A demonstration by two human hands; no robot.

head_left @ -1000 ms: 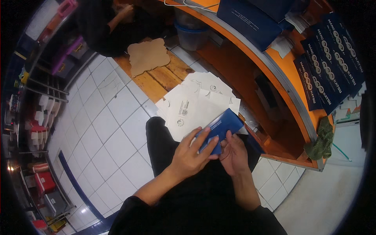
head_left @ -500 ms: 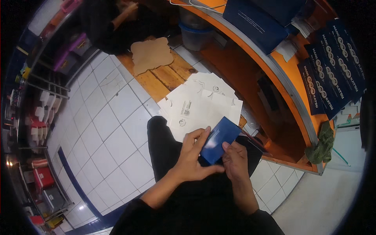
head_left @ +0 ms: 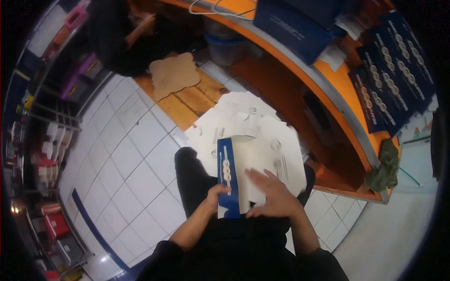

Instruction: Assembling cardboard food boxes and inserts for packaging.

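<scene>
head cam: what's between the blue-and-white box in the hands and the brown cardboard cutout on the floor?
Head view: a pile of flat white sheets past the box, then wooden floor planks where the brown cutout lies.

Both my forearms enter from lower edge, bent inward over lap. My left hand (head_left: 219, 193) curled, fingers pinched shut. My right hand (head_left: 272, 196) flat, fingers spread, palm down.

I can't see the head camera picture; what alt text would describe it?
Seen from above, a person's left hand and right hand hold a blue and white cardboard box blank over their lap. Beyond it, white flat sheets lie on the tiled floor beside an orange counter.
</scene>
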